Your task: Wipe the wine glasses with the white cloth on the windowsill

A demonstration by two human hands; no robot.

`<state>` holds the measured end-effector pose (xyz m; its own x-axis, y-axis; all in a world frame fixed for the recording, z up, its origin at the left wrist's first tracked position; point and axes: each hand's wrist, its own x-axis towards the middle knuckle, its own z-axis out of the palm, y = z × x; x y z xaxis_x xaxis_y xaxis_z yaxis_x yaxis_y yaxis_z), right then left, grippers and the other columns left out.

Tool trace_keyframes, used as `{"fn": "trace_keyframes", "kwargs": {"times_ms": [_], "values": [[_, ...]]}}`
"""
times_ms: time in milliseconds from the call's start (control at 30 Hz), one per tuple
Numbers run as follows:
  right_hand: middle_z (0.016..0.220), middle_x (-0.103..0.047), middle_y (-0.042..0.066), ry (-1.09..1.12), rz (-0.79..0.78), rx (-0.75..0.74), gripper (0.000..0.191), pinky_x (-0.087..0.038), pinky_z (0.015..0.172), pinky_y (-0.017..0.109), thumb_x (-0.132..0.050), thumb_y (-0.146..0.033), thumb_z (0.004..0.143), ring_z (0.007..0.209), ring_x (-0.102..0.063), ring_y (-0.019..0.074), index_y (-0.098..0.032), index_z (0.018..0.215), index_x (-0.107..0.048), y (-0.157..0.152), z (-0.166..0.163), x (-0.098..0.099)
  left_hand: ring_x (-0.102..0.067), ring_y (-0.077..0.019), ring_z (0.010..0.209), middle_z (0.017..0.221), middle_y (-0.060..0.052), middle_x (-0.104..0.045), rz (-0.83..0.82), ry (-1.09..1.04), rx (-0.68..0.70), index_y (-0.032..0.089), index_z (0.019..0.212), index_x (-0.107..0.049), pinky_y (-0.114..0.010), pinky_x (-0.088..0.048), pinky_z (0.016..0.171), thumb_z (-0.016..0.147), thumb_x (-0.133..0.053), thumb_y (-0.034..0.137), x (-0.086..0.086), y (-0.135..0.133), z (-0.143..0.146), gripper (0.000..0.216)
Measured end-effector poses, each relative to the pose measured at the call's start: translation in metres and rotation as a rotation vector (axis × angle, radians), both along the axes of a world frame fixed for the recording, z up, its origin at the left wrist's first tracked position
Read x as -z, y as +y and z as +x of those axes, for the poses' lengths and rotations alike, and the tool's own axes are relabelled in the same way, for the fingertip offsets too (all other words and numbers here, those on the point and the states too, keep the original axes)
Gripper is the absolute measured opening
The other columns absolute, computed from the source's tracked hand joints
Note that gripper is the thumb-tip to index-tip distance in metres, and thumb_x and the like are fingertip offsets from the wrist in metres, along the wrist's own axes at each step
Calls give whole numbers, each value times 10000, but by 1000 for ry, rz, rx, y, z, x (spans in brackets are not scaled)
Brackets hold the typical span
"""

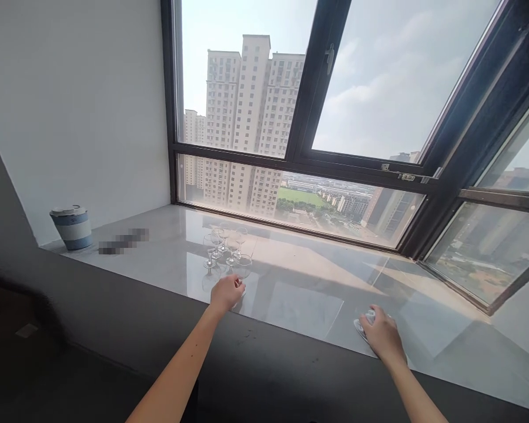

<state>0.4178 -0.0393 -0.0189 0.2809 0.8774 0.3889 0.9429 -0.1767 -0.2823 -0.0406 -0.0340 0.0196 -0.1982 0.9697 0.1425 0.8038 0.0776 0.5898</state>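
Note:
My left hand (226,293) is closed round the stem of a clear wine glass (243,265) near the front edge of the windowsill. The bowl shows above my fingers, while most of the stem is hidden by them. Just behind it, several other stemmed glasses (210,245) stand upright in a close group. Farther right, my right hand (382,335) presses a bunched white cloth (360,326) against the sill, fingers curled over it. Part of the cloth is covered by the hand.
The glossy grey sill (300,305) ends in a front edge above a dark wall. A lidded blue-and-white paper cup (72,228) stands at its left end, beside a blurred-out item (122,241). Dark-framed windows (297,155) rise along the back and right.

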Motion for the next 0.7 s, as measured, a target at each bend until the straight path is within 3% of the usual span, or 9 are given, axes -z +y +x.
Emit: {"fn": "trace_keyframes", "kwargs": {"times_ms": [333,433,533,600,700], "values": [[1181,-553,218,78,-60,2,694,-419,875,438,-344,-557,789,1117,-480,380,-63,1260,-465,2,7,4,-573,-171,671,708,-54,-623,184,204,-40,197,776,-618,-250,-308,580,881,-429,361,13,-22,15,271],[1215,-522,256,36,55,59,776,-369,920,492,-398,-620,753,1165,-434,421,-74,1303,-435,-4,-1,-1,-577,-177,684,716,-60,-624,187,231,-62,192,779,-617,-257,-311,587,875,-433,351,13,-23,16,262],[1286,-473,255,-15,175,233,762,-295,957,560,-430,-677,710,1204,-382,450,-165,1272,-480,-15,-14,-9,-578,-178,675,704,-61,-620,193,247,-41,188,766,-615,-261,-316,587,874,-428,346,13,-25,16,267],[1296,-466,239,20,157,302,788,-329,920,578,-433,-713,683,1182,-400,455,-189,1271,-474,-22,-21,-14,-579,-181,671,694,-63,-619,196,254,-36,187,761,-613,-263,-319,587,869,-430,340,13,-25,16,262],[1242,-505,219,94,54,204,837,-412,866,514,-420,-695,698,1141,-452,426,-146,1329,-392,-27,-23,-12,-586,-188,678,698,-69,-625,203,262,-26,186,757,-609,-266,-320,586,863,-432,338,14,-26,16,257]]}}
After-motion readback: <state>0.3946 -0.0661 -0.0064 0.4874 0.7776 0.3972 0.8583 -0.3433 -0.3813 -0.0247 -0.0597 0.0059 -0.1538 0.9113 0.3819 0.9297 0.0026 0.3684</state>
